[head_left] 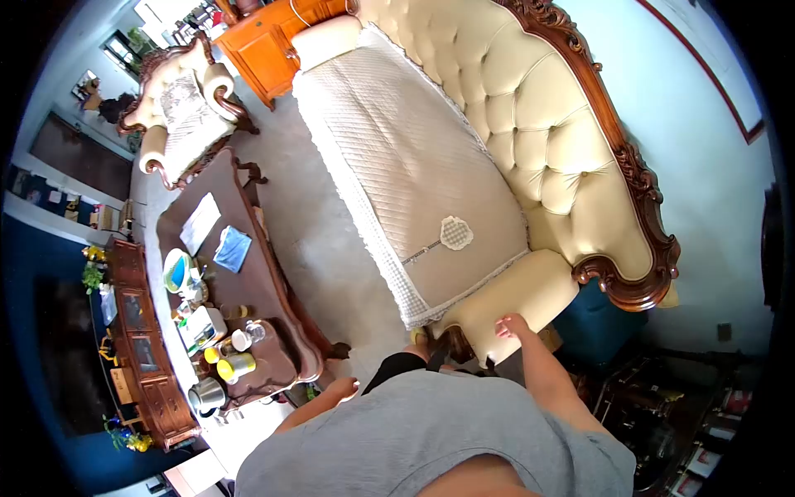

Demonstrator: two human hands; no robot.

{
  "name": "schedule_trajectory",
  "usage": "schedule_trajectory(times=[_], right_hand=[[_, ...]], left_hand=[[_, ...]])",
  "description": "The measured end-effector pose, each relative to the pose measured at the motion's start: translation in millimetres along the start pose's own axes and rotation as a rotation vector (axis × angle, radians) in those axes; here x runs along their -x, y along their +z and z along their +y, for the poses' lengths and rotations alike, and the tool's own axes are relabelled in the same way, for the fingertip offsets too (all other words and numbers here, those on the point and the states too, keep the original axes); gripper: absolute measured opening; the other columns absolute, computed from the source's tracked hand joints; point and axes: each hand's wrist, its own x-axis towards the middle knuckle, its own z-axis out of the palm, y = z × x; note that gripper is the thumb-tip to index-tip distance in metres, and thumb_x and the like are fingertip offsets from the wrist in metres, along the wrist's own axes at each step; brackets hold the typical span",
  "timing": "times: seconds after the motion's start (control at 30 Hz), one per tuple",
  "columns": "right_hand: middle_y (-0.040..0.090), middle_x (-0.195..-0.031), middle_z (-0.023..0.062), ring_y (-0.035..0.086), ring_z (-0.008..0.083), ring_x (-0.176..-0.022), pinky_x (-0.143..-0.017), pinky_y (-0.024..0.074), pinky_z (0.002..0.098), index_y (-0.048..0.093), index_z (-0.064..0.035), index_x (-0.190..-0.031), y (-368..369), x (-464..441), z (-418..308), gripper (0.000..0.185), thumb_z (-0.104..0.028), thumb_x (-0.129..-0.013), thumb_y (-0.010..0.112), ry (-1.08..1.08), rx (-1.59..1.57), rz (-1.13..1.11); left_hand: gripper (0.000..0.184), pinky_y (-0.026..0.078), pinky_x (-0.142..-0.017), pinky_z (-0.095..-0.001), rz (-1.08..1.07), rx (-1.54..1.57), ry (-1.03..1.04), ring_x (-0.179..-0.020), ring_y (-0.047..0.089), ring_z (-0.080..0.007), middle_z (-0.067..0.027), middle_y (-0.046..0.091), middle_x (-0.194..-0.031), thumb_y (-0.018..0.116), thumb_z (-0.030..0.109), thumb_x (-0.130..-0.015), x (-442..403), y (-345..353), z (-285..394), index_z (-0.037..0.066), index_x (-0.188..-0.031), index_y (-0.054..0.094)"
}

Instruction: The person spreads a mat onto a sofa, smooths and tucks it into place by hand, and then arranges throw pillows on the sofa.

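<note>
Steady your right hand [513, 325], loosely curled and seemingly empty, by the sofa arm [522, 288] at lower centre, your left hand [340, 388], likewise relaxed, clear of the counter [252, 286].

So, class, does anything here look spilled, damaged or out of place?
Nothing plainly stands out. The sofa cover lies mostly flat, with a few shallow creases. The coffee table is crowded with containers toward its near end, but no spill shows.

Wide head-worn view, forward and down over the sofa [517, 108]
</note>
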Motion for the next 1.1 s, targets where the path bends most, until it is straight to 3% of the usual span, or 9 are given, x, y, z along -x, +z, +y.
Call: schedule_trajectory(times=[0.17,0.37,0.47,0.63,0.73,0.87,0.93,1.03,1.1], right_hand=[[0.069,-0.083,0.0113,0.068,0.0225,-0.072,-0.062,0.0519,0.0368,0.064,-0.0122,-0.106,29,0,-19,0.022,-0.017,-0.088,0.051,0.004,0.221,0.037],[0.064,-0.076,0.0072,0.061,0.0186,-0.061,-0.054,0.0498,0.0351,0.063,-0.0104,-0.104,71,-48,62,0.022,-0.013,-0.084,0.056,-0.495,0.575,0.094],[0.067,-0.086,0.01,0.066,0.0205,-0.069,-0.061,0.0528,0.0363,0.066,-0.0092,-0.103,81,19,48,0.022,-0.012,-0.082,0.058,-0.132,-0.063,0.21],[0.065,-0.094,0.0099,0.065,0.0217,-0.074,-0.064,0.0534,0.0413,0.062,-0.0128,-0.114,92,86,75,0.025,-0.013,-0.091,0.054,0.122,-0.154,0.398],[0.059,-0.078,0.0114,0.058,0.027,-0.067,-0.064,0.0508,0.0455,0.059,-0.0053,-0.084,92,29,181,0.017,-0.019,-0.091,0.051,0.355,-0.159,0.296],[0.056,-0.068,0.0059,0.052,0.0225,-0.053,-0.047,0.0439,0.0402,0.056,-0.0089,-0.075,170,80,99,0.019,-0.024,-0.086,0.056,0.496,-0.428,0.385],[0.056,-0.064,0.0033,0.052,0.0171,-0.05,-0.043,0.0409,0.0366,0.055,-0.0122,-0.072,205,82,57,0.018,-0.026,-0.082,0.059,0.268,-0.711,0.348],[0.056,-0.071,-0.0026,0.052,0.0138,-0.053,-0.047,0.0396,0.0274,0.055,-0.018,-0.083,217,12,-7,0.014,-0.029,-0.09,0.05,0.105,-0.493,0.023],[0.06,-0.077,-0.0008,0.055,0.0123,-0.06,-0.051,0.0424,0.0258,0.062,-0.0171,-0.101,243,44,-106,0.02,-0.03,-0.094,0.048,0.057,-0.427,0.291]], left_hand=[[0.032,0.049,-0.079,-0.0469,0.327,0.144,0.096,-0.093,0.063,-0.0388,-0.0189,0.068,-0.1,0.057,0.026,-0.087,30,10,-9,0.012,-0.114,0.065],[0.028,0.05,-0.075,-0.0447,0.31,0.128,0.083,-0.088,0.065,-0.0364,-0.0172,0.068,-0.096,0.058,0.028,-0.087,38,14,-54,0.011,-0.106,0.068],[0.025,0.049,-0.075,-0.0456,0.356,0.164,0.045,-0.085,0.064,-0.0377,-0.0184,0.068,-0.089,0.057,0.027,-0.085,28,-4,-75,0.008,-0.097,0.069],[0.029,0.049,-0.081,-0.0449,0.281,0.011,-0.144,-0.095,0.062,-0.0386,-0.0213,0.066,-0.1,0.053,0.025,-0.085,27,-135,-69,0.005,-0.101,0.066],[0.036,0.049,-0.088,-0.0401,0.505,0.172,0.043,-0.101,0.062,-0.036,-0.0207,0.066,-0.108,0.053,0.025,-0.086,-14,-185,-124,0.004,-0.113,0.064],[0.035,0.049,-0.087,-0.0383,0.599,0.305,0.121,-0.099,0.065,-0.0317,-0.0192,0.067,-0.105,0.055,0.024,-0.088,-10,-274,-143,0.004,-0.116,0.063],[0.035,0.05,-0.085,-0.0374,0.509,0.32,0.097,-0.095,0.066,-0.0302,-0.0187,0.068,-0.103,0.055,0.023,-0.088,-6,-302,-170,0.004,-0.117,0.062],[0.035,0.052,-0.075,-0.0335,0.4,0.378,0.091,-0.082,0.068,-0.0225,-0.0162,0.069,-0.095,0.056,0.022,-0.09,-16,-316,-229,0.003,-0.119,0.061],[0.033,0.052,-0.069,-0.0305,0.32,0.415,0.068,-0.078,0.067,-0.0186,-0.0135,0.069,-0.093,0.056,0.022,-0.091,-36,-319,-279,0.004,-0.118,0.062]])
